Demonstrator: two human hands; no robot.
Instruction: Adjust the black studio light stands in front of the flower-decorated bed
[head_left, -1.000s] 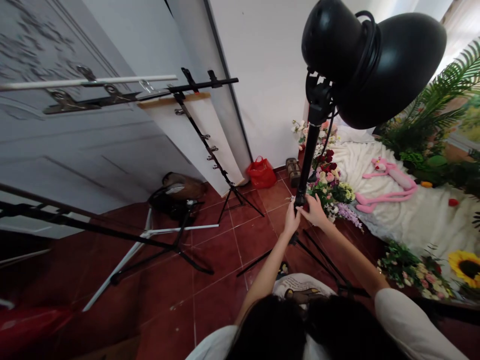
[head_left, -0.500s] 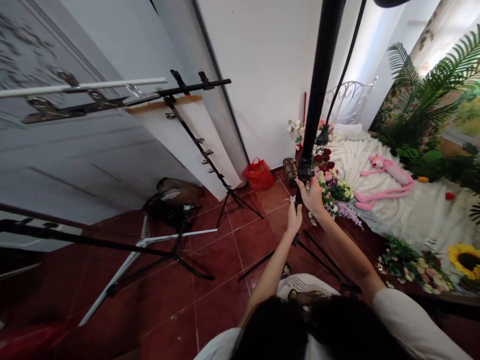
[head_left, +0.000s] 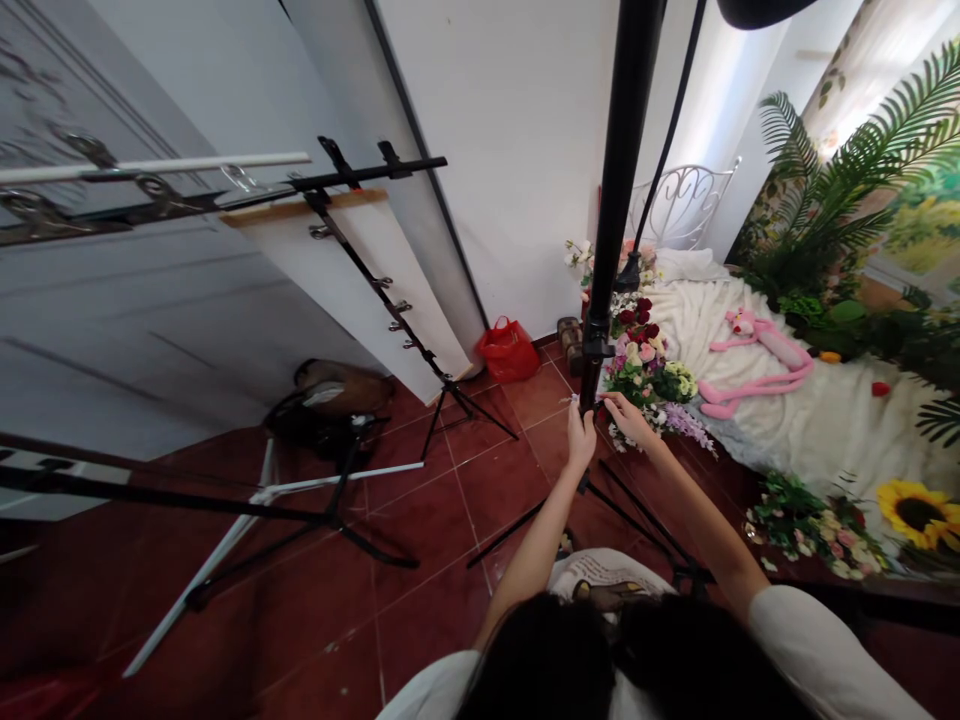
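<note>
A black light stand [head_left: 619, 170] rises upright in front of me, its legs spread on the floor. My left hand [head_left: 581, 436] is wrapped around its lower pole, below a black collar [head_left: 598, 338]. On the pole's right side, my right hand [head_left: 628, 418] pinches at a small knob, mostly hidden by the fingertips. A black cable [head_left: 667, 150] with a plug-like end [head_left: 628, 272] hangs beside the pole. Part of a black lamp head [head_left: 761, 8] shows at the top edge.
On the left stand a backdrop stand with clips [head_left: 367, 265] and a white board [head_left: 337, 290]. A red bag [head_left: 508, 350] sits by the wall. To the right, artificial flowers [head_left: 646, 350] edge a white-draped bed [head_left: 847, 420] with a pink plush toy [head_left: 776, 350]. White poles [head_left: 202, 580] lie lower left.
My right hand has moved down from the upper collar to a lower spot on the pole, close to my left hand. My left hand keeps its hold. The view has shifted slightly right.
</note>
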